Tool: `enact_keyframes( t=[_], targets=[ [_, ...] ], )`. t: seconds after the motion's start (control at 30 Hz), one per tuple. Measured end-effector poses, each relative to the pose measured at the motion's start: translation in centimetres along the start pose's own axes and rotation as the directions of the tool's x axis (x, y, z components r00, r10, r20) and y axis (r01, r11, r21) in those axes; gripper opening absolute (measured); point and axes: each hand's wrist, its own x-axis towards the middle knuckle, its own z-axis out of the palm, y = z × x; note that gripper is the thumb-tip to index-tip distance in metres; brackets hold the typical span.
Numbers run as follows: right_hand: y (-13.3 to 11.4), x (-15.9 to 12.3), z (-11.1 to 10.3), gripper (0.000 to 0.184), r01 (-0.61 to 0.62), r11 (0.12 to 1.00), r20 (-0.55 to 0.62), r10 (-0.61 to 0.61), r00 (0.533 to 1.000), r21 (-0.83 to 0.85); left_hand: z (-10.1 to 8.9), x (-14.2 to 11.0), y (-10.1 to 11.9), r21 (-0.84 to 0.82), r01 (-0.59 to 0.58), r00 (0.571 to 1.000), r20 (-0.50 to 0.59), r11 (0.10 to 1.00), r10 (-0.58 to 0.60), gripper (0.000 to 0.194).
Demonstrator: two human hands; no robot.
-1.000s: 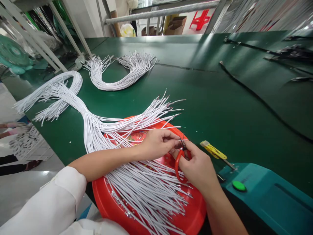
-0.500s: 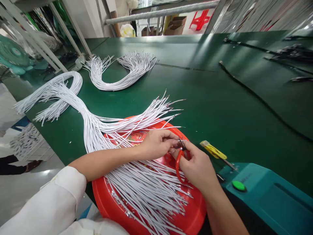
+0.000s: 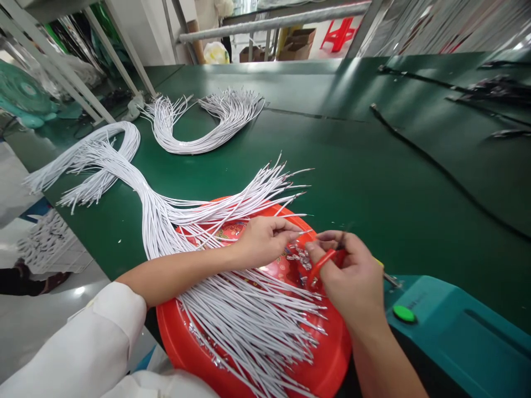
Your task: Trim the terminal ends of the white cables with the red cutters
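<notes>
Between thumb and index finger, my left hand (image 3: 265,240) pinches the end of one white wire (image 3: 305,232), whose tip sticks out to the right. Just beyond it, my right hand (image 3: 350,271) holds red-handled scissors (image 3: 321,268); their blades are mostly hidden by the fingers. Both hands are above a red plastic basin (image 3: 174,337). A thick bunch of white wires (image 3: 244,315) lies across the basin under my left forearm, and another part of the bunch (image 3: 232,207) fans over its far rim. Small shiny metal terminals (image 3: 301,255) lie in the basin below my fingers.
Two more white wire bundles (image 3: 199,146) (image 3: 128,135) rest on the green table (image 3: 332,166). A teal device with a green button (image 3: 404,314) stands right of my right hand. Black cables (image 3: 431,166) lie at the right. A person's feet (image 3: 53,281) show beside a white crate (image 3: 58,249).
My right hand with the scissors has drawn away to the right from my left hand, uncovering terminals in the basin. My left hand keeps its pinch on the wire. The person at left has shifted.
</notes>
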Motion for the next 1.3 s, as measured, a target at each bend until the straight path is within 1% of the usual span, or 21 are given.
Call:
enact_keyframes(
  t=[0.07,0.1,0.17,0.23,0.3,0.4,0.47,0.5,0.53,0.57,0.63,0.73,0.8,0.9,1.0,1.1,1.2,1.23,1.3],
  targets=[
    [0.2,-0.1,0.0,0.024,0.051,0.999,-0.101,-0.049,0.994,0.013,-0.1,0.0,-0.1,0.09,-0.055,0.998,0.014,0.994,0.054,0.018],
    [0.4,-0.1,0.0,0.024,0.083,0.997,-0.113,-0.082,0.99,0.001,-0.2,0.0,-0.1,0.132,-0.09,0.996,0.026,0.987,0.087,0.019],
    [0.5,-0.2,-0.1,0.022,0.15,0.986,-0.102,-0.157,0.982,-0.072,-0.3,0.0,-0.1,0.198,-0.154,0.988,0.058,0.968,0.145,0.019],
    [0.5,-0.1,-0.2,0.017,0.22,0.954,-0.074,-0.239,0.968,-0.203,-0.3,0.0,-0.2,0.242,-0.182,0.982,0.1,0.953,0.162,0.02],
    [0.6,0.0,-0.5,0.015,0.314,0.887,-0.015,-0.339,0.941,-0.34,-0.3,0.0,-0.5,0.271,-0.176,0.98,0.138,0.946,0.143,0.021],
    [0.9,0.4,-0.6,0.021,0.477,0.732,0.121,-0.484,0.867,-0.486,-0.4,0.1,-0.9,0.3,-0.146,0.982,0.16,0.943,0.101,0.021],
    [1.3,0.5,-0.6,0.022,0.543,0.636,0.203,-0.528,0.824,-0.549,-0.4,0.2,-1.0,0.326,-0.148,0.981,0.168,0.934,0.096,0.021],
    [1.4,0.5,-0.5,0.021,0.554,0.601,0.228,-0.533,0.815,-0.576,-0.4,0.2,-1.0,0.351,-0.159,0.979,0.175,0.923,0.102,0.022],
    [1.6,0.4,-0.4,0.021,0.551,0.58,0.24,-0.527,0.816,-0.6,-0.4,0.2,-0.9,0.386,-0.179,0.975,0.19,0.905,0.112,0.022],
    [1.7,0.4,-0.3,0.021,0.535,0.574,0.239,-0.511,0.825,-0.62,-0.4,0.1,-0.8,0.429,-0.205,0.97,0.207,0.88,0.125,0.023],
    [1.7,0.3,-0.2,0.023,0.486,0.597,0.221,-0.462,0.859,-0.638,-0.3,0.0,-0.8,0.521,-0.273,0.954,0.254,0.809,0.158,0.026],
    [1.5,0.2,-0.1,0.02,0.409,0.685,0.211,-0.358,0.91,-0.603,-0.2,-0.3,-0.9,0.631,-0.384,0.919,0.333,0.674,0.212,0.028],
    [1.1,0.3,-0.3,0.015,0.357,0.749,0.22,-0.282,0.934,-0.558,-0.2,-0.4,-1.1,0.686,-0.443,0.894,0.381,0.577,0.233,0.028],
    [0.6,0.4,-0.6,0.009,0.279,0.834,0.232,-0.187,0.954,-0.476,-0.4,-0.7,-0.8,0.743,-0.52,0.854,0.46,0.421,0.244,0.028],
    [0.5,0.6,-1.0,0.002,0.19,0.904,0.259,-0.093,0.961,-0.383,-0.7,-0.9,-0.1,0.745,-0.604,0.797,0.552,0.284,0.247,0.026],
    [0.5,0.8,-1.6,0.006,0.079,0.963,0.313,0.005,0.95,-0.257,-1.1,-0.9,0.3,0.705,-0.671,0.739,0.613,0.228,0.28,0.023],
    [0.0,1.0,-2.1,0.018,-0.08,0.996,0.344,0.084,0.935,-0.025,-1.3,-0.6,0.2,0.65,-0.73,0.674,0.633,0.213,0.38,0.024],
    [-0.2,1.0,-2.3,0.023,-0.152,0.986,0.349,0.119,0.93,0.069,-1.4,-0.5,0.1,0.629,-0.748,0.649,0.626,0.211,0.433,0.025],
    [-0.8,1.0,-2.6,0.034,-0.308,0.918,0.369,0.205,0.907,0.248,-1.4,-0.2,-0.2,0.585,-0.783,0.585,0.579,0.209,0.568,0.027]
  ],
)
